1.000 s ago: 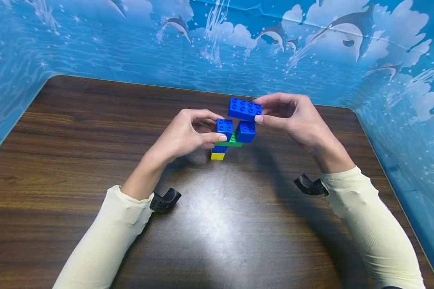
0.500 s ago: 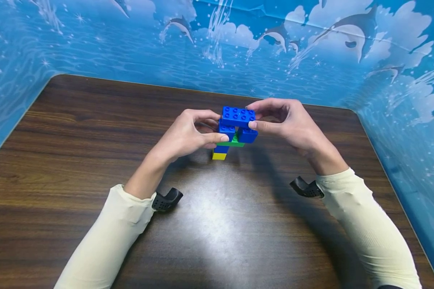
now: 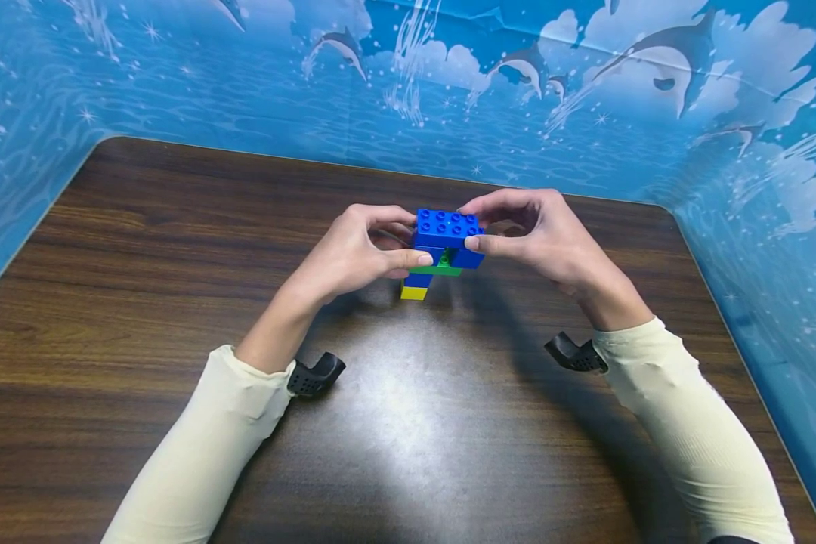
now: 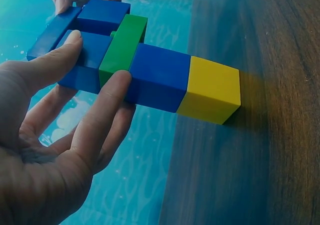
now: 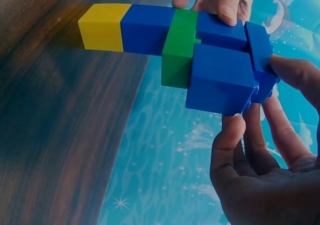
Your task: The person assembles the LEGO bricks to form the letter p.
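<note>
A tower of toy building bricks stands on the table: a yellow brick [image 3: 415,292] at the bottom, a blue brick [image 4: 159,77] on it, then a thin green brick [image 4: 123,50]. Two blue bricks sit side by side on the green one, the right-hand one [image 5: 220,77] jutting out past the tower's base. Across their tops lies a long blue brick [image 3: 446,227], pinched at its right end by my right hand [image 3: 537,230]. Some studs of the jutting brick show beside it. My left hand [image 3: 360,249] grips the left upper blue brick [image 4: 90,55] between thumb and fingers.
The tower stands on a dark wooden table [image 3: 177,302], toward its far edge. A blue dolphin-printed sheet [image 3: 245,83] rises behind and at the sides. Black wrist mounts [image 3: 316,374] stick out from both sleeves.
My right hand has brought the long blue brick left and down, from above the right-hand blue brick onto both upper bricks. The left hand has kept its grip almost in place.
</note>
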Action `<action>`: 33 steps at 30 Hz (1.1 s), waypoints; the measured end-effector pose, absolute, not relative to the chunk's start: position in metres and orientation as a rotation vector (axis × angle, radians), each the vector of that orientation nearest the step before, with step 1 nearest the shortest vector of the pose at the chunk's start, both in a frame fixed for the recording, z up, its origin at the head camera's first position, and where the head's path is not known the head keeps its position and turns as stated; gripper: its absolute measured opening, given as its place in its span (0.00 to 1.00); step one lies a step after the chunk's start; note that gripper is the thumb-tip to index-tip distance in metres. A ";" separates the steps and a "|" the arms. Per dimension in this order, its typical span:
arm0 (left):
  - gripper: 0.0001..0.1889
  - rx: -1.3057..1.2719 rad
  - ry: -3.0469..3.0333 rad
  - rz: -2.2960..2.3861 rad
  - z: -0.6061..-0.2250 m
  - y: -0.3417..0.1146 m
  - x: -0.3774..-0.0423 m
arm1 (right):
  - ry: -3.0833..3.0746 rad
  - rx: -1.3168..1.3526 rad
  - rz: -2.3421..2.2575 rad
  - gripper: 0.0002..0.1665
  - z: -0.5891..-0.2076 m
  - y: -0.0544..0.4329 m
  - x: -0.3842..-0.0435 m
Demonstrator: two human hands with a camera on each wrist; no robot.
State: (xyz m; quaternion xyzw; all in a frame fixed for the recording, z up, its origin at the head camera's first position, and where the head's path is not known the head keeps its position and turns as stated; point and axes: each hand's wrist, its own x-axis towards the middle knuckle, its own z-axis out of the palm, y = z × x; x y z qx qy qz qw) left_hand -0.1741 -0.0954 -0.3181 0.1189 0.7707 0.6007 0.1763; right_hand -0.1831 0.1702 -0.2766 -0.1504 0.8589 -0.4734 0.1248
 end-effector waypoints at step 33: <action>0.22 0.376 2.261 1.621 -0.316 -0.096 -0.171 | 2.622 -0.599 -1.266 0.19 -0.272 0.167 -0.181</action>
